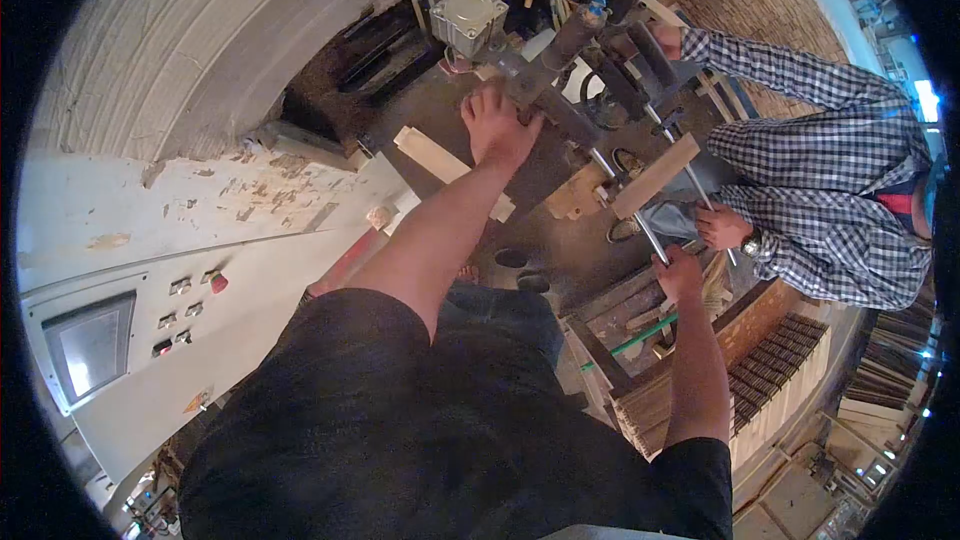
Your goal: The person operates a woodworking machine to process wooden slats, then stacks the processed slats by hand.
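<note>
Right fingers (680,264) clamped on metal rod (649,234), seemingly steadying its end | left fingers (487,102) apart against machine (562,118) | wood block (655,177) bridging to second rod (696,183)

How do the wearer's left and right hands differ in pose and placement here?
The left hand is open, at the dark machine arm; the right hand is closed around the end of a metal rod. The left hand is farther from the wearer's torso; the right hand is nearer the co-worker. Both are bare.

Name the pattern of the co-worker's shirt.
The shirt has dark and white checks; see the head view.
</note>
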`<state>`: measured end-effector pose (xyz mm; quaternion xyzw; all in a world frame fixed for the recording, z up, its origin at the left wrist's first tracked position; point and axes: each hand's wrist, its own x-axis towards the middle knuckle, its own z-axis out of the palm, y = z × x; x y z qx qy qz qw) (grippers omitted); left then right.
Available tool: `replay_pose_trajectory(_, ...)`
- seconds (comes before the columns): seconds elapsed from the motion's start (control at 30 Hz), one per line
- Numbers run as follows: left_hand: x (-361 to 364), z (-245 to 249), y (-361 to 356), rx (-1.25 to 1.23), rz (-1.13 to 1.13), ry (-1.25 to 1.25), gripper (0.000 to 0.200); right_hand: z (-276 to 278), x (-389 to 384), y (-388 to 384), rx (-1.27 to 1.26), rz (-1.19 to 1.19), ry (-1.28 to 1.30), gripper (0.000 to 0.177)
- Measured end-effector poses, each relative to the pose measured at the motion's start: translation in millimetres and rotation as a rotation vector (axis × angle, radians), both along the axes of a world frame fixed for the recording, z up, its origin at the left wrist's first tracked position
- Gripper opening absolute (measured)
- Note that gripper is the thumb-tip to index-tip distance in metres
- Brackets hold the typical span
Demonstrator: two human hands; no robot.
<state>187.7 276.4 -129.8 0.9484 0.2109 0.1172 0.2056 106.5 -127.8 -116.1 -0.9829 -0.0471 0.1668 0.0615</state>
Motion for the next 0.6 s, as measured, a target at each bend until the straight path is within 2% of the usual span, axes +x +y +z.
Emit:
replay_pose_trajectory(0.07, 3.9, -15.0, -0.6, 0.131, -0.115, -0.044, 0.075, -1.2, 0.3, -1.6, 0.022, 0.011, -0.004, 0.031)
replay_pose_trajectory(0.2, 1.5, -8.3, -2.1, 0.141, -0.189, -0.071, 0.074, 3.5, 2.5, 0.0, -0.024, -0.005, 0.052, 0.031)
replay_pose_trajectory(0.27, 4.0, -9.4, -2.8, 0.176, -0.294, 0.045, 0.065, 7.1, 4.1, 1.9, -0.065, 0.000, 0.099, 0.032)
replay_pose_trajectory(0.37, 5.0, -9.2, -4.5, 0.191, -0.280, 0.079, 0.068, 13.0, 1.5, 7.8, -0.072, -0.029, 0.087, 0.033)
replay_pose_trajectory(0.43, 5.1, -5.6, -5.0, 0.216, -0.276, 0.108, 0.068, 11.8, -1.8, 8.2, 0.021, -0.043, -0.020, 0.031)
replay_pose_trajectory(0.6, 2.9, -5.3, -3.0, 0.193, -0.297, 0.103, 0.069, -3.8, -0.1, -2.8, 0.026, -0.011, -0.010, 0.031)
